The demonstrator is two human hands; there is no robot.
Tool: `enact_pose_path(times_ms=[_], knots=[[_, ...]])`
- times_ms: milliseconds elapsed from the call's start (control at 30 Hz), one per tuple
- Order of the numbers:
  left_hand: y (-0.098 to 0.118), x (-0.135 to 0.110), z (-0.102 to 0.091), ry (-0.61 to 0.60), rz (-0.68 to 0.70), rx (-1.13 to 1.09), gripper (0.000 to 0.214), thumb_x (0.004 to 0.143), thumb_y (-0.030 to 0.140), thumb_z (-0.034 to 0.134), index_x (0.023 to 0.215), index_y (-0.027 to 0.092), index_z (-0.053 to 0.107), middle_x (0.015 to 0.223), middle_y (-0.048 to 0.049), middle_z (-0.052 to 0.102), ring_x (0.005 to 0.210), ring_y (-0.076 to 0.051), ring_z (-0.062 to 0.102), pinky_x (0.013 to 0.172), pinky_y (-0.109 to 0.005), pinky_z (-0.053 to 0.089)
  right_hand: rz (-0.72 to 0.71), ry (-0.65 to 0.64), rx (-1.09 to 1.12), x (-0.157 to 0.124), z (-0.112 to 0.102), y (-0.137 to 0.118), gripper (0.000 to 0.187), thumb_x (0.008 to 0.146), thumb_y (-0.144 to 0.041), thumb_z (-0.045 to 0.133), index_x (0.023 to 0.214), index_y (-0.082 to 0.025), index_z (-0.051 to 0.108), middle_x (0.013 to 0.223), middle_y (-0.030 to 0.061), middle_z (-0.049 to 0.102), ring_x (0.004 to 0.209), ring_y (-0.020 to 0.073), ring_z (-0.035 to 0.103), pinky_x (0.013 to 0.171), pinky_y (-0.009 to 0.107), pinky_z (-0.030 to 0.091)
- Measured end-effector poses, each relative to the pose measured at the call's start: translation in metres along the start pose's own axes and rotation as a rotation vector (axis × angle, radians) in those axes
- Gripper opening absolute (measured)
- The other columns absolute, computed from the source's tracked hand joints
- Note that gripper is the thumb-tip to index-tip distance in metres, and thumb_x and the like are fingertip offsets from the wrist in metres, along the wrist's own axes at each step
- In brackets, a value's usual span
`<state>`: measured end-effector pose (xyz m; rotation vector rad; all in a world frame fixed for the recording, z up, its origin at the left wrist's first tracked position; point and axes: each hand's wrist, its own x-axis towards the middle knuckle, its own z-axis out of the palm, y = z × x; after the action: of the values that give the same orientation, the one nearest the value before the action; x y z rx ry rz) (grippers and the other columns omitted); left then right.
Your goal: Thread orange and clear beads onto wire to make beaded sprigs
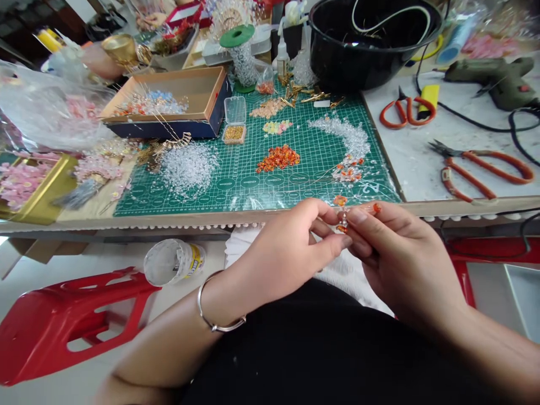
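At the far left, pink beaded sprays [21, 183] lie in a gold tray [46, 191]. Below the table edge, a red plastic stool [71, 326] sits on the floor just beside a white tub with a yellow label [174, 261]. Farther along, a shallow cardboard box [164, 95] holds wired clear and pale-blue beads. A heap of clear beads [188, 169] lies on the green cutting mat [253, 191], near a pile of orange bead chips [278, 158].

The left hand [278, 253], with a silver bangle [215, 315] at its wrist, meets the right hand [405, 259] just past the table's near edge. Between them, at about the middle of the view, is a small wired sprig of orange and clear beads [343, 222]. Both grips are narrow, with the fingertips pinching only that sprig. Some beads are already on its wire, while plenty of loose orange and clear ones remain on the mat. The fingers cover much of the sprig, so its exact bead count is hard to judge.

Farther right, on the white worktop, lie orange-handled scissors [407, 111], orange-handled snips [481, 171] and a green glue gun [491, 84].
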<state>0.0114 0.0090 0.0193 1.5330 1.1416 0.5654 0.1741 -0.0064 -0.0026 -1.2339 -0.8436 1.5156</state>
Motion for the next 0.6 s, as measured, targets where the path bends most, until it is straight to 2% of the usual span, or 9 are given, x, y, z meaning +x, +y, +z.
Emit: enact_pose_path(times_ms=[67,167,333,433,533,600], knots=[[-0.002,0.002,-0.001,-0.044,-0.039,-0.089,0.012,0.094,0.030,0.060,0.101,0.021,0.058,0.076,0.0031,0.062,0.063,-0.010,0.055,0.055,-0.022,0.044,0.011,-0.002,-0.003,0.000,-0.002,0.000,0.032,0.082,-0.042,0.077,0.062,-0.023,0.061,0.051,-0.0038,0.044,0.050,0.0112,0.035,0.045,0.025,0.027],[-0.002,0.002,-0.003,-0.034,-0.030,-0.052,0.015,0.097,0.033,0.054,0.096,0.020,0.061,0.072,0.0040,0.056,0.059,-0.010,0.047,0.052,-0.023,0.038,0.028,-0.032,-0.017,0.001,-0.004,0.001,0.033,0.083,-0.042,0.077,0.062,-0.022,0.060,0.051,-0.0041,0.046,0.048,0.0096,0.034,0.043,0.024,0.026],[-0.002,0.005,-0.011,-0.024,0.030,0.018,0.021,0.098,0.034,0.053,0.090,0.019,0.066,0.085,-0.0001,0.066,0.080,-0.014,0.060,0.072,-0.027,0.048,0.067,-0.096,-0.052,0.002,-0.011,0.003,0.019,0.085,-0.043,0.075,0.086,-0.025,0.068,0.054,-0.0058,0.050,0.047,0.0101,0.038,0.042,0.021,0.027],[-0.003,0.010,-0.020,-0.084,0.005,-0.010,0.021,0.095,0.033,0.057,0.086,0.018,0.068,0.087,-0.0006,0.069,0.083,-0.015,0.062,0.076,-0.028,0.048,0.063,-0.177,-0.207,0.001,-0.018,-0.001,0.023,0.088,-0.048,0.070,0.084,-0.025,0.068,0.056,-0.0044,0.052,0.048,0.0108,0.040,0.043,0.022,0.029],[-0.002,0.014,-0.028,-0.165,-0.051,-0.024,0.021,0.092,0.035,0.061,0.083,0.019,0.070,0.082,-0.0001,0.068,0.079,-0.014,0.060,0.071,-0.027,0.046,0.054,-0.238,-0.440,0.004,-0.024,-0.009,0.034,0.090,-0.056,0.065,0.079,-0.024,0.068,0.063,-0.0018,0.056,0.056,0.0129,0.046,0.049,0.024,0.035],[0.001,0.015,-0.030,-0.218,-0.072,0.017,0.022,0.091,0.035,0.061,0.079,0.019,0.071,0.075,0.0014,0.064,0.071,-0.012,0.056,0.064,-0.026,0.042,0.100,-0.290,-0.578,0.008,-0.028,-0.013,0.040,0.090,-0.061,0.062,0.079,-0.024,0.068,0.067,-0.0006,0.057,0.060,0.0141,0.048,0.052,0.026,0.037]])
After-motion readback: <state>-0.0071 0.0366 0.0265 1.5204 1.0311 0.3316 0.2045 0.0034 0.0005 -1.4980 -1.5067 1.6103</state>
